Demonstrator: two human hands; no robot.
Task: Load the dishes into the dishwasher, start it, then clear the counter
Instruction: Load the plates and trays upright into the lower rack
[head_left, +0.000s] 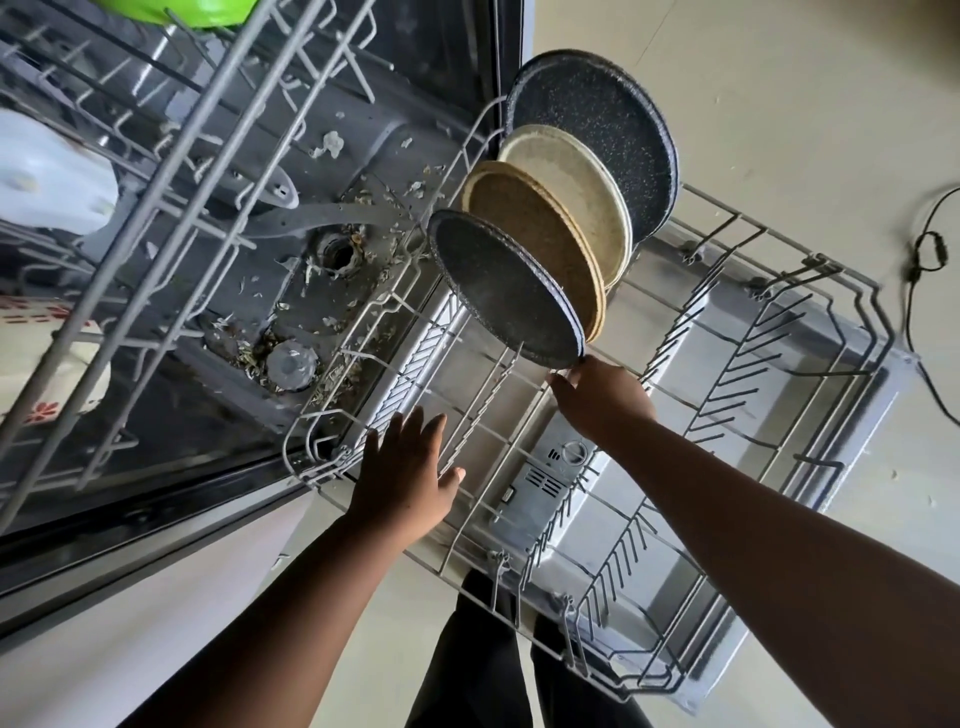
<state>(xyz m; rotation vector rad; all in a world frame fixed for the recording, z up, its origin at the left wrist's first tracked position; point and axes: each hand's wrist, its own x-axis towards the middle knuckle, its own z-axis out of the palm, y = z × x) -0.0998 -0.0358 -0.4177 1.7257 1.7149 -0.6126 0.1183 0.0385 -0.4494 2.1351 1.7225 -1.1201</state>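
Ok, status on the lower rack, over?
Right hand at nearest dark plate's rim. Left hand open over lower rack. Four plates upright. Food debris on tub floor.

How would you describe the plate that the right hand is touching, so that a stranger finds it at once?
Look at the pulled-out lower rack. Four plates stand in a row there; take the nearest plate, whose rim the right hand touches. It is dark grey and speckled, unlike the tan plate behind it.

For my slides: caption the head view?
Right hand seats fourth plate in lower rack; left hand hovers.
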